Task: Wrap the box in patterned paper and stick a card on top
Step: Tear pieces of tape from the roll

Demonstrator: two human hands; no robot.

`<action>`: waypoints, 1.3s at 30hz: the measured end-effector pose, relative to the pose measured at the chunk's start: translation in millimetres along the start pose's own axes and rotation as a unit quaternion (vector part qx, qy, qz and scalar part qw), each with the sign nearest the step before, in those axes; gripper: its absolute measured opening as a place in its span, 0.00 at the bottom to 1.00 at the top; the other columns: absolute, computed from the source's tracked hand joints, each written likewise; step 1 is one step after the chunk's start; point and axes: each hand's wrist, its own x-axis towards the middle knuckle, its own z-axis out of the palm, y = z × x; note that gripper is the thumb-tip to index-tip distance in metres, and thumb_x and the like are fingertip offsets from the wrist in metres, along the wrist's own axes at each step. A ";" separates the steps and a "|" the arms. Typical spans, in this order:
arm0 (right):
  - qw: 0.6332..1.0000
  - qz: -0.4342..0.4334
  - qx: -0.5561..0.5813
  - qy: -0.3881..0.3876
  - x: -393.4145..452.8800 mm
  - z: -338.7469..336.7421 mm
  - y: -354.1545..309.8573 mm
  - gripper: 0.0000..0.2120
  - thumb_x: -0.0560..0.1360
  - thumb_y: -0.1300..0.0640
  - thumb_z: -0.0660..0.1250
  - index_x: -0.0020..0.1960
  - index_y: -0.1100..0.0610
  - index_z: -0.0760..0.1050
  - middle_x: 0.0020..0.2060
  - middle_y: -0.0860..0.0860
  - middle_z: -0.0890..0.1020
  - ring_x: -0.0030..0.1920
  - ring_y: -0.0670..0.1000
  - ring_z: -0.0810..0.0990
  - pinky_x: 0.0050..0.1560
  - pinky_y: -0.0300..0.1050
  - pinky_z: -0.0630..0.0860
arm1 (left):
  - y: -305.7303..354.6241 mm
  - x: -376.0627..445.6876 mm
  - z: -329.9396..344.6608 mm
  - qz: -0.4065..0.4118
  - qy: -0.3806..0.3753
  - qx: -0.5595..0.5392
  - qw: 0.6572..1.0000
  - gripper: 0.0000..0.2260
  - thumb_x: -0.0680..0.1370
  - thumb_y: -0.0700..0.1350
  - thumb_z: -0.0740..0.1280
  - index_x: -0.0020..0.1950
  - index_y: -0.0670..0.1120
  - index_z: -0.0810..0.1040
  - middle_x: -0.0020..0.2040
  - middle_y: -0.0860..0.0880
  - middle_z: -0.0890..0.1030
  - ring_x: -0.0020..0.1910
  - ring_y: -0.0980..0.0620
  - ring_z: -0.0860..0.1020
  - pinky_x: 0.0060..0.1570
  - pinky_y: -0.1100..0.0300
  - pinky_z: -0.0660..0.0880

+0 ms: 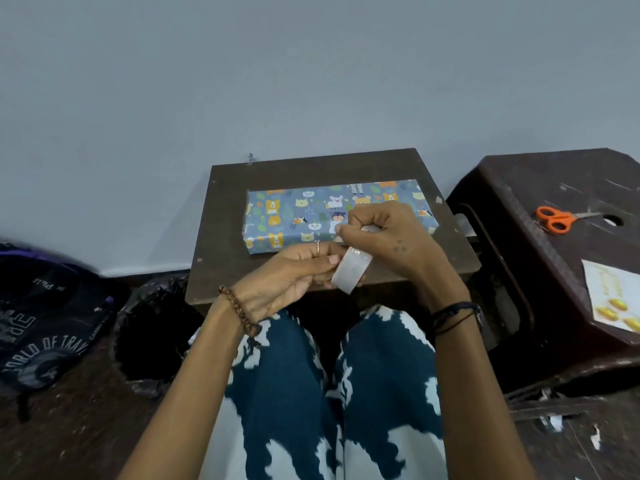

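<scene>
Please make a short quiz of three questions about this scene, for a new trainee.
1. True or false: the box on the small table is already covered in patterned paper.
2. What lies on the stool at the right? A) scissors and card B) pen and glue C) ribbon
3. Fill in: both the left hand and the right hand hold the ____.

Key: 1 true; 2 A; 3 tape roll
</scene>
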 end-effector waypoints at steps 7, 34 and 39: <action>0.998 -0.031 0.043 0.015 68.0 -11.3 26.8 0.19 0.69 0.57 0.66 0.23 0.49 0.64 0.23 0.43 0.66 0.29 0.42 0.64 0.34 0.33 0.62 | 19.0 59.0 -39.5 0.026 0.014 -0.006 1.000 0.16 0.67 0.47 0.76 0.51 0.43 0.77 0.44 0.49 0.84 0.43 0.54 0.82 0.39 0.66 0.76; 0.987 -0.065 0.120 0.081 104.7 4.5 68.1 0.16 0.70 0.58 0.66 0.27 0.58 0.66 0.25 0.43 0.67 0.30 0.47 0.65 0.34 0.44 0.66 | 23.5 105.2 -78.5 0.036 0.005 0.078 0.996 0.17 0.71 0.28 0.67 0.56 0.44 0.75 0.33 0.52 0.81 0.35 0.60 0.79 0.35 0.67 0.72; 0.986 -0.072 0.129 0.084 104.9 4.3 70.1 0.17 0.71 0.64 0.67 0.26 0.62 0.64 0.24 0.45 0.65 0.29 0.45 0.63 0.36 0.37 0.63 | 23.4 107.5 -77.4 0.052 -0.008 0.061 0.997 0.19 0.68 0.27 0.65 0.52 0.46 0.76 0.34 0.52 0.82 0.35 0.61 0.80 0.36 0.69 0.74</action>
